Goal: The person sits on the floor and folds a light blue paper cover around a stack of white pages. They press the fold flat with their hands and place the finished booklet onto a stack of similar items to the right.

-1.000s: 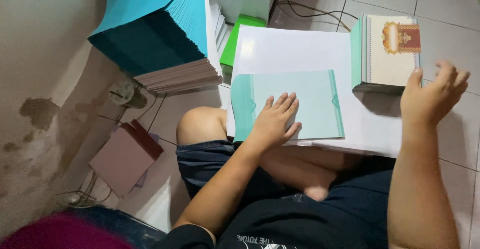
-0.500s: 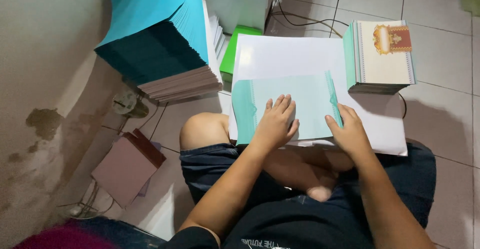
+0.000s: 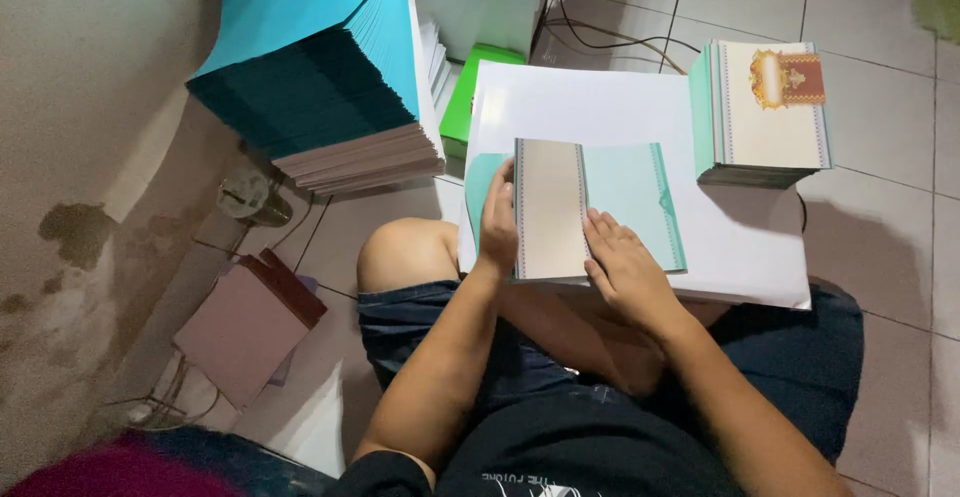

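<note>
Biggest thing here is the tall slanted stack of sheets (image 3: 320,67) up top left, bright blue faces with dark teal edges and a layer of pale sheets at the bottom, sitting on the tiled floor (image 3: 880,227). Next is the white board (image 3: 640,107) across the person's lap, working as the surface. On the floor just past its right corner is a smaller stack of cards (image 3: 765,112), cream faces with a patterned border and a red and gold emblem, mint green along the edges. A green box (image 3: 470,97) peeks out between the big stack and the board, and a brownish pad (image 3: 245,327) lies on the floor at lower left.

The card (image 3: 585,207) being handled lies on the white board, right in front of the knees. It's mint green on the inside, with one flap folded over showing a cream panel with dotted blue border lines down both sides.

Left hand (image 3: 497,222) has its grip closed lightly on the flap's left edge, fingers curled over it. Right hand (image 3: 622,262) is mostly flat and open, fingers pressing along the fold.
</note>
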